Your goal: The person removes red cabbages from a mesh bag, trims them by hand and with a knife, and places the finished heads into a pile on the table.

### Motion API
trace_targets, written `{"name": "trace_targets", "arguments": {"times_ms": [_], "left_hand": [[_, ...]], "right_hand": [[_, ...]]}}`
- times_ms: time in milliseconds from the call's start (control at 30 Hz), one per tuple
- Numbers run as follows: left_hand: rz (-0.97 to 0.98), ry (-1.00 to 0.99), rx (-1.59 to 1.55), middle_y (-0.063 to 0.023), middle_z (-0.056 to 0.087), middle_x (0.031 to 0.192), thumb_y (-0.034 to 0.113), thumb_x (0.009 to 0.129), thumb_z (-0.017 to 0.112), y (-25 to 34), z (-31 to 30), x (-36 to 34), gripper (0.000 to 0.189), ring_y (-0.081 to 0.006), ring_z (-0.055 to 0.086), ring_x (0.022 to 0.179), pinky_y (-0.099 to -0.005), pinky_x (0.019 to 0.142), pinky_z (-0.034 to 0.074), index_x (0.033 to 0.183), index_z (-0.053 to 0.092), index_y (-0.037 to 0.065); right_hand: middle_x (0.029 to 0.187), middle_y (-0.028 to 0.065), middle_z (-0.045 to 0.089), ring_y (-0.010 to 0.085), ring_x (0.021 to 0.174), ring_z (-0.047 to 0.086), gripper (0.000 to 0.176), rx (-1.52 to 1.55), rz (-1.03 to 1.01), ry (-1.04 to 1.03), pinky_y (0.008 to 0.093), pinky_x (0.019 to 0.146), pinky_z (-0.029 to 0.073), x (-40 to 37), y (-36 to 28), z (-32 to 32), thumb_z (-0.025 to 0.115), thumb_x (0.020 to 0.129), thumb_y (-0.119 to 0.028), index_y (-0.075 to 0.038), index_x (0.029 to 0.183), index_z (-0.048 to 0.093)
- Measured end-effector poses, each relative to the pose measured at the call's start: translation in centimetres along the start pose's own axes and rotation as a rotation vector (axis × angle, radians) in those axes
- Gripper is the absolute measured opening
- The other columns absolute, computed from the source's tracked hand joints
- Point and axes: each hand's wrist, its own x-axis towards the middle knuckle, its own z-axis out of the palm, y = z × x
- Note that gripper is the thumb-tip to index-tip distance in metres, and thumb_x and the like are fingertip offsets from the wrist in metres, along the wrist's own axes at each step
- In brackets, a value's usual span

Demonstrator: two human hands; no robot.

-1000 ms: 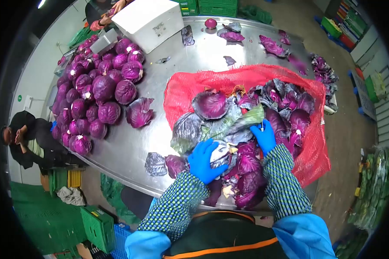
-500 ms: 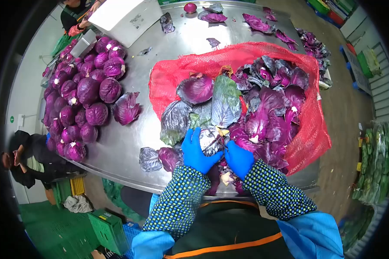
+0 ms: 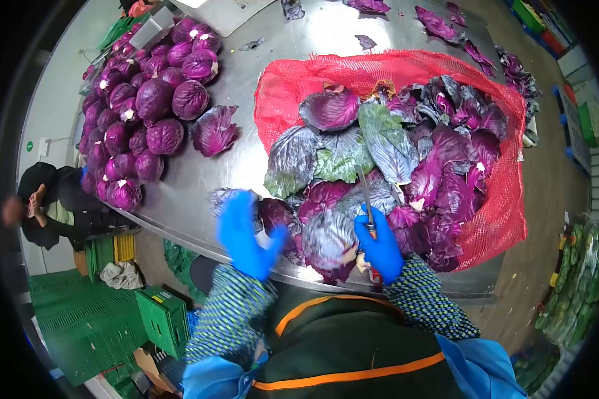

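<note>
In a blue glove, my left hand [image 3: 246, 238] is lifted off to the left, slightly blurred, its fingers apart and nothing in them. My right hand [image 3: 381, 247], gloved alike, is closed around the handle of a knife [image 3: 365, 193] whose blade points away from me. Between the two hands, near the table's front edge, rests a red cabbage [image 3: 329, 237] with a pale, greyish outer leaf and its cut stem to the right. Loose purple and green cabbage leaves [image 3: 439, 174] lie around it, many on a red mesh sack [image 3: 279, 100].
A large pile of red cabbages [image 3: 154, 100] sits on the left of the metal table [image 3: 186, 199]. At the back stands a white box [image 3: 226, 13]. Green crates [image 3: 161, 319] are on the floor at lower left, and a person [image 3: 53, 199] is beyond the table's left side.
My left hand has let go of the cabbage and moved left, opening. The cabbage now sits nearer to me, and the knife in my right hand has come into clear view. The camera view has shifted.
</note>
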Motion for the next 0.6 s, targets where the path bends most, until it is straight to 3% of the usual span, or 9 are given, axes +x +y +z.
{"name": "trace_targets", "arguments": {"times_ms": [33,67,100,200,267,333,367,467,600], "left_hand": [[-0.067,-0.308,-0.206,-0.0239,0.045,0.126,0.02,0.064,0.077,2.3,0.9,-0.4,0.076,-0.0403,0.045,0.115,-0.0488,0.094,0.038,0.13,0.043,0.002],[0.027,-0.263,-0.206,-0.0244,0.043,0.129,0.025,0.063,0.079,3.7,4.1,-3.7,0.077,-0.0405,0.041,0.121,-0.0475,0.097,0.037,0.129,0.045,0.004],[-0.224,-0.324,-0.383,-0.0228,0.04,0.133,0.029,0.066,0.079,5.0,6.1,-5.6,0.082,-0.0383,0.033,0.128,-0.0441,0.105,0.029,0.132,0.039,0.003],[-0.294,-0.221,-0.504,-0.0213,0.043,0.129,0.022,0.071,0.075,4.2,7.2,-5.3,0.076,-0.032,0.042,0.122,-0.0404,0.102,0.033,0.132,0.036,0.0],[-0.596,-0.179,-0.743,-0.0174,0.046,0.125,0.014,0.076,0.069,3.8,7.5,-5.6,0.066,-0.0248,0.046,0.115,-0.0353,0.099,0.036,0.131,0.035,0.0],[-0.587,-0.114,-0.683,-0.0209,0.049,0.123,0.02,0.074,0.072,3.7,7.8,-6.6,0.069,-0.0283,0.049,0.114,-0.0363,0.096,0.04,0.13,0.037,0.0],[-0.893,-0.104,-0.689,-0.0212,0.053,0.118,0.022,0.075,0.071,3.0,7.3,-7.4,0.067,-0.0283,0.053,0.11,-0.0375,0.093,0.042,0.129,0.039,0.0],[-0.922,-0.348,-0.521,-0.0258,0.051,0.12,0.023,0.074,0.07,3.3,5.5,-5.2,0.071,-0.0334,0.05,0.113,-0.0391,0.095,0.04,0.133,0.036,0.001],[-0.016,-0.05,-0.086,-0.0281,0.017,0.142,0.029,0.061,0.081,2.7,3.8,-4.5,0.102,-0.0433,0.023,0.131,-0.0501,0.106,0.024,0.14,0.023,0.002]], "right_hand": [[0.084,0.0018,0.057,0.006,0.073,0.053,0.038,-0.021,-0.009,0.028,0.0239,0.058,0.045,0.4,0.6,0.5,0.059,0.088,-0.016,-0.006,0.122,0.047],[0.084,0.0018,0.057,0.006,0.073,0.053,0.038,-0.019,-0.003,0.023,0.0239,0.058,0.045,0.4,0.2,0.4,0.059,0.088,-0.016,-0.006,0.122,0.047],[0.085,0.0015,0.058,0.0058,0.073,0.053,0.039,0.057,0.066,0.0,0.0231,0.054,0.044,0.2,-0.4,0.1,0.059,0.088,-0.017,-0.006,0.123,0.047],[0.093,0.0032,0.059,0.0062,0.073,0.054,0.045,0.151,0.114,-0.046,0.0206,0.043,0.039,-1.3,0.3,-0.9,0.061,0.087,-0.019,-0.007,0.128,0.045],[0.103,0.0058,0.057,0.0113,0.082,0.056,0.051,0.173,0.407,-0.216,0.0238,0.059,0.047,-2.6,-1.5,-0.5,0.062,0.086,-0.017,-0.006,0.132,0.042],[0.12,0.0124,0.048,0.0227,0.113,0.045,0.062,-0.056,-0.112,-0.127,0.034,0.099,0.033,-3.3,-0.3,0.2,0.072,0.076,-0.012,-0.002,0.13,0.043],[0.12,0.0135,0.048,0.0244,0.114,0.045,0.064,-0.01,-0.128,-0.122,0.0343,0.099,0.034,-3.6,0.2,-0.6,0.074,0.074,-0.014,-0.002,0.129,0.044],[0.119,0.0153,0.048,0.0278,0.115,0.045,0.066,0.029,-0.133,-0.129,0.0358,0.098,0.035,-2.6,0.3,-2.5,0.077,0.071,-0.017,-0.002,0.127,0.046],[0.125,0.017,0.046,0.0268,0.119,0.044,0.069,-0.436,-0.314,-0.299,0.0357,0.1,0.036,-1.5,0.9,-2.4,0.076,0.072,-0.019,-0.003,0.131,0.043]]}}
